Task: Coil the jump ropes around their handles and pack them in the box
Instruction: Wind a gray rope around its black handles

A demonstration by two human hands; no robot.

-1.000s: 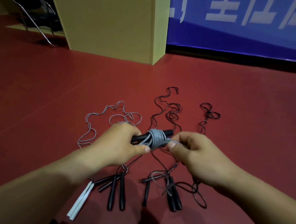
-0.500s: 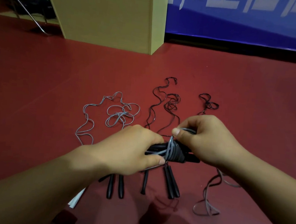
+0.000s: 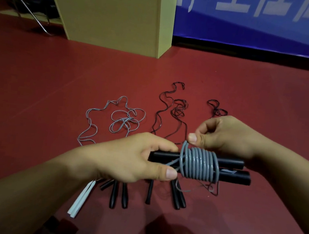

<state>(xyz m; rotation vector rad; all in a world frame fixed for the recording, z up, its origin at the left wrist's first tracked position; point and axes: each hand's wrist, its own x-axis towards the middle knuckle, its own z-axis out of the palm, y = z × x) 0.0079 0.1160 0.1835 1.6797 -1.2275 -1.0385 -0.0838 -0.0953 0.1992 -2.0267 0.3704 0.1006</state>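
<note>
Left hand (image 3: pixel 127 159) grips one end of two black handles (image 3: pixel 237 169) held side by side, its fingers (image 3: pixel 163 147) curled over the top and the thumb pressed beneath; a grey rope (image 3: pixel 200 164) is wound in tight turns round both handles just right of those fingers; right hand (image 3: pixel 229 137) sits above the coil, thumb and forefinger pinching the rope's free strand where it leaves the leftmost turn; the remaining fingers are curled in; the handles' far ends project right of the coil, below the right hand; on the red floor (image 3: pixel 39 87) beyond the fingers lie a loose grey rope (image 3: pixel 123 121) and thin black ropes (image 3: pixel 177 109); below the hands lie several black handles (image 3: pixel 118 194) and two white handles (image 3: pixel 81 200); a tan box (image 3: pixel 112 13) stands on the floor well beyond the fingers, a blue banner (image 3: pixel 262 27) to its right
</note>
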